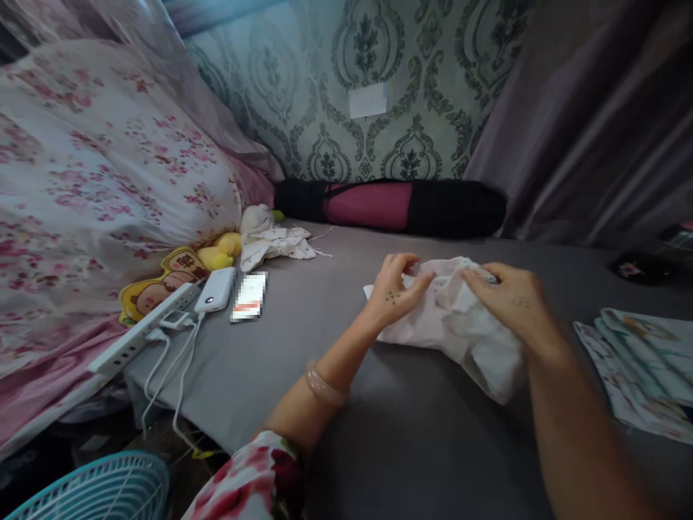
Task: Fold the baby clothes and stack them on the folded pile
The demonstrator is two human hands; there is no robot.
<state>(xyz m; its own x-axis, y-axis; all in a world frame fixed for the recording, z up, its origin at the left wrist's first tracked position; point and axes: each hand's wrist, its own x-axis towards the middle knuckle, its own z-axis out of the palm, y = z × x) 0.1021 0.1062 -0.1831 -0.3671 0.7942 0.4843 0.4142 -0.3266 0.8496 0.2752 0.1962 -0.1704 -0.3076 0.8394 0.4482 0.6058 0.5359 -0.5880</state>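
Centred slightly right on the grey bed (336,404), a pale cloth garment (460,328) lies crumpled, its upper edge lifted off the sheet. Left hand (393,289) pinches the cloth at its 10 o'clock edge, fingers curled shut on a fold. Right hand (509,296) grips the top at 1 o'clock, fingers closed over a bunched part. Both hands hold the garment; neither is spread wide.

Handling judgement: the garment appears thin, light and limp. It will sag and fold wherever unsupported, and it is not fragile. Hold it at a hem or seam with a pinch at two separated points, so that the fabric hangs flat between them.

Outward from the garment:
- 12 o'clock: a dark bolster with a pink middle (395,206), against the patterned wall.
- 3 to 4 o'clock: a stack of folded printed cloths (644,368), apart from the garment.
- 9 o'clock: a phone (249,296), a white power bank (215,290) and a white power strip (146,328) with cables.
- 10 o'clock: small crumpled white cloths (273,242) and a floral quilt (102,166).
- 7 o'clock: a teal fan grille (102,487), below the bed edge.
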